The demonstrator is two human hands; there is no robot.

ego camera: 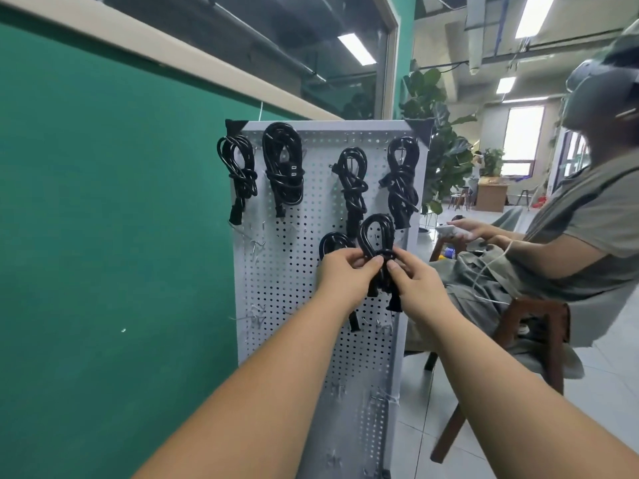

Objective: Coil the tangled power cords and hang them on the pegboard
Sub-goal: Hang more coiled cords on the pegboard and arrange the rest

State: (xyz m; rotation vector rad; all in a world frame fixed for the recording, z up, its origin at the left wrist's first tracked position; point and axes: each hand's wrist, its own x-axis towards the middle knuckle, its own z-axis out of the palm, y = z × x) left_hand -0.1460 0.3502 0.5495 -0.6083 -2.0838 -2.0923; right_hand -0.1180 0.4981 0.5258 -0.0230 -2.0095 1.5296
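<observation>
— Why are we pinching the coiled power cord (pixel 377 243) at its wrapped waist?

— So the loop stands free above our fingers. Our left hand (pixel 345 274) and right hand (pixel 415 281) both close on the wrap, holding it against the pegboard (pixel 294 271), probably to slip the loop over a hook.

— And the rest?

— Four coils hang along the top row, a fifth (pixel 333 242) just behind our left hand.

— Any writing?

— None we can read; no brand shows on the cords or board.
</observation>
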